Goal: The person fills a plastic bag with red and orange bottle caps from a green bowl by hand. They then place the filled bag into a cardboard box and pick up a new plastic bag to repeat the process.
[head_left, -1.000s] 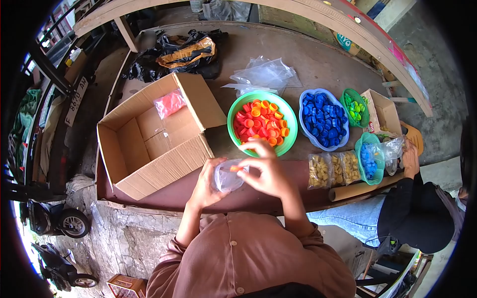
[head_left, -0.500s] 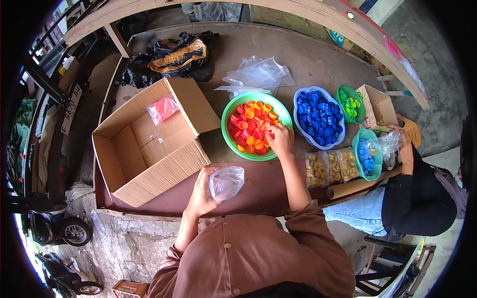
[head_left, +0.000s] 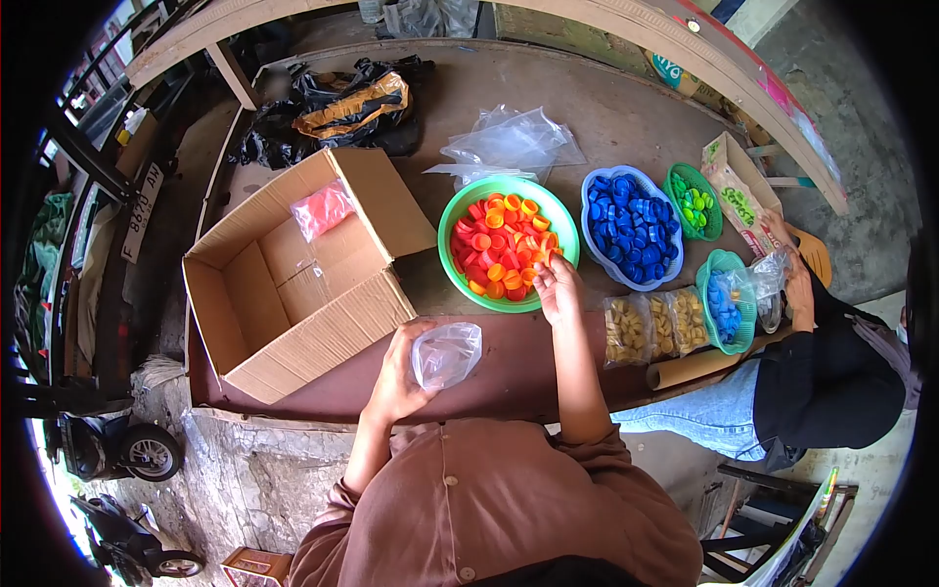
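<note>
My left hand (head_left: 399,372) is closed round the side of a clear plastic bag (head_left: 447,356), its mouth spread open and no caps visible inside. At the near right rim of a green bowl (head_left: 560,217), my right hand (head_left: 559,291) is turned partly palm up. Its fingers are curled together on an orange-red bottle cap, mostly hidden by the fingertips. Red and orange bottle caps (head_left: 494,245) fill the bowl. Left of it, an open cardboard box (head_left: 305,358) contains a packed bag of pinkish-red caps (head_left: 323,210).
Right of the bowl stand a basin of blue caps (head_left: 633,230), a basket of green caps (head_left: 696,205), bags of tan caps (head_left: 653,328) and a basket of light blue caps (head_left: 724,308). A co-worker's hand (head_left: 797,289) holds a clear bag. Plastic sheets (head_left: 514,142) lie behind.
My right hand has drawn back from among the caps toward the bowl's near rim and turned palm up. The co-worker's small carton has tilted, showing green pieces inside. My left hand stays put.
</note>
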Action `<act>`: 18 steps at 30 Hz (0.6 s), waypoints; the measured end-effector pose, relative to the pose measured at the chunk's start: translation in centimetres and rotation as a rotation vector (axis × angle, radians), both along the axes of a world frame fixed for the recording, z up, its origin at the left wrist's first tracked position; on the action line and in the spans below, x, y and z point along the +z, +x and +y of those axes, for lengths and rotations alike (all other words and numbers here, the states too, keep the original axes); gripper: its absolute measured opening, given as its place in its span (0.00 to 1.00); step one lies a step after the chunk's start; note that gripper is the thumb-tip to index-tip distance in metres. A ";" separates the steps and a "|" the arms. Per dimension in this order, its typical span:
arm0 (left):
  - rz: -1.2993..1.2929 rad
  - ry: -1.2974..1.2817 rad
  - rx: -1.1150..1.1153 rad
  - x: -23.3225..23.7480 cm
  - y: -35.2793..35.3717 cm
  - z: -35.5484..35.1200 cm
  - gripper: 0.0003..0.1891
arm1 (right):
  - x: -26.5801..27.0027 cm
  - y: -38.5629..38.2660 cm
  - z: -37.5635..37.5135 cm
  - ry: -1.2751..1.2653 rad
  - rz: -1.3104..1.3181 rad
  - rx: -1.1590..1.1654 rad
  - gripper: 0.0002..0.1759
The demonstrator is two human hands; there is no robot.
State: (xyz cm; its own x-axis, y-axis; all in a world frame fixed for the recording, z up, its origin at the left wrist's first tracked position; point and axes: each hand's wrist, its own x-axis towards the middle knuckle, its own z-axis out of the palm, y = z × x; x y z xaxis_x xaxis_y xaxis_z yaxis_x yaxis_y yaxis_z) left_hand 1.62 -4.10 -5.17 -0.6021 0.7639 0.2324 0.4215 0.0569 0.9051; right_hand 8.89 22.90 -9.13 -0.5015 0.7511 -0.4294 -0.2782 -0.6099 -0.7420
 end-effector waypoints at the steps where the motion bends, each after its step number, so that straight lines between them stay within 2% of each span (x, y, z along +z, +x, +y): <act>1: 0.014 0.001 0.003 0.0 -0.1 0.0 0.36 | 0.3 0.1 -0.1 0.001 0.003 -0.001 0.11; 4: -0.007 0.004 -0.009 0.6 0.0 0.0 0.34 | 1.2 0.2 -1.0 0.120 -0.132 0.174 0.12; 5: -0.010 0.002 -0.008 0.5 0.0 0.1 0.34 | 1.6 0.3 -1.4 0.118 -0.135 0.175 0.12; 7: -0.024 0.003 0.001 0.5 0.1 0.2 0.34 | 2.7 0.6 -2.3 0.305 -0.118 0.299 0.12; 11: -0.005 0.003 0.005 0.4 0.1 0.2 0.33 | 4.9 0.7 -4.4 0.331 -0.027 0.328 0.12; 15: 0.003 0.021 -0.001 0.3 0.1 0.3 0.33 | 7.6 0.6 -8.3 0.951 0.089 0.371 0.10; 17: 0.001 0.036 -0.014 0.1 0.1 0.5 0.34 | 10.1 0.5 -9.7 1.548 -0.001 0.577 0.09; 18: -0.028 0.042 -0.019 0.1 0.1 0.5 0.34 | 11.1 0.3 -10.4 1.633 -0.035 0.645 0.09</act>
State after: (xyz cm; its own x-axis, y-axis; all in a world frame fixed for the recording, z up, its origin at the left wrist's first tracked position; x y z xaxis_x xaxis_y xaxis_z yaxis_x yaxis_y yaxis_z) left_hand 1.73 -3.59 -5.07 -0.5944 0.7652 0.2472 0.3962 0.0112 0.9181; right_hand 9.18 12.49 1.96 -0.8741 0.0879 0.4777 -0.2856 0.7025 -0.6518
